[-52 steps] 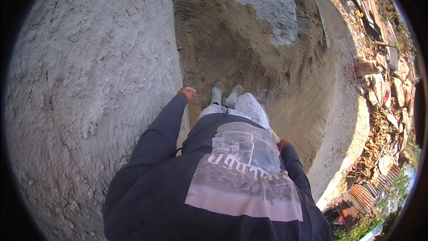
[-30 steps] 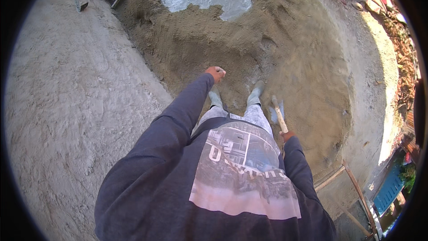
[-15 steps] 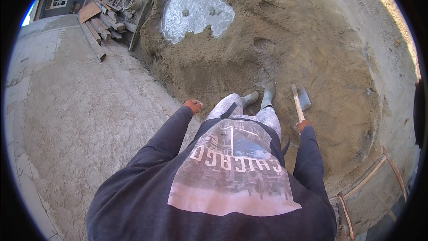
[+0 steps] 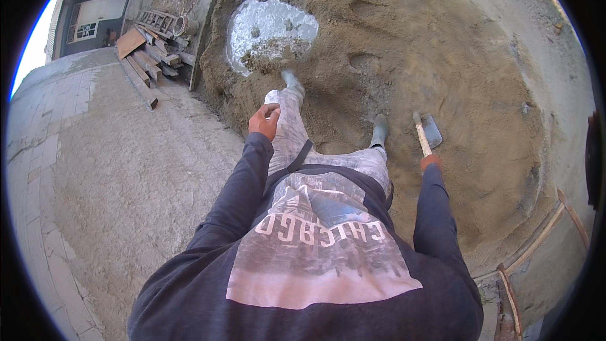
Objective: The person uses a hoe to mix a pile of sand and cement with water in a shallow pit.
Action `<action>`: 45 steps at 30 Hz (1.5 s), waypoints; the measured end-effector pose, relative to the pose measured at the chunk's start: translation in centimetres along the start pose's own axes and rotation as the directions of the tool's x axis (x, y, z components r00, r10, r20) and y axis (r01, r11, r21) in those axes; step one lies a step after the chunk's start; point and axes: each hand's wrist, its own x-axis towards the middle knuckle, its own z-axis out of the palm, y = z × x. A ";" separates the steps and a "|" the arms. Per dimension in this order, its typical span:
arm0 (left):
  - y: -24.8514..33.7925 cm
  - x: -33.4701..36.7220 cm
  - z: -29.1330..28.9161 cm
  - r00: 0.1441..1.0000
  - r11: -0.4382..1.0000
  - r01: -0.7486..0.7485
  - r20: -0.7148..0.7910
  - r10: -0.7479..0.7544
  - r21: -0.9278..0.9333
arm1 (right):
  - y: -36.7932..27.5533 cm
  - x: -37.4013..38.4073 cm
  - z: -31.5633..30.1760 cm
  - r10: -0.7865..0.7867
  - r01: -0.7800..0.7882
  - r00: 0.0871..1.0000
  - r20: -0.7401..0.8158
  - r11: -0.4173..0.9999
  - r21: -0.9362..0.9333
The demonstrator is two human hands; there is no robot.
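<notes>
My right hand (image 4: 431, 162) is wrapped round the wooden handle of a hoe (image 4: 423, 137). The hoe's flat grey metal blade hangs beside the far end of the handle, over the brown sand heap (image 4: 454, 82). In front of my left thigh, my left hand (image 4: 264, 121) is loosely closed, with nothing visible in it. A pale, shiny, wet-looking pool (image 4: 243, 31) lies in a hollow of the heap, with two small lumps in it. Brown sand covers part of its near side. My left boot (image 4: 293, 82) is planted close to that side; my right boot (image 4: 379, 129) stands nearer me.
Wooden planks (image 4: 142, 66) are stacked at the far left beside a ladder-like frame and a round container (image 4: 183, 25). A rough concrete surface (image 4: 139, 170) spreads along the left. Thin wooden strips (image 4: 536, 243) lie at the lower right. A building (image 4: 95, 16) stands at the far left.
My left foot has stepped forward to the pool, and sand now covers part of the pool's near side. My left hand has swung forward. The hoe stays in my right hand.
</notes>
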 end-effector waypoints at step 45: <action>2.3 5.3 7.2 0.846 0.982 -0.184 0.501 0.182 -0.046 | 0.5 -2.0 -1.4 0.170 -0.170 0.986 0.005 0.984 0.046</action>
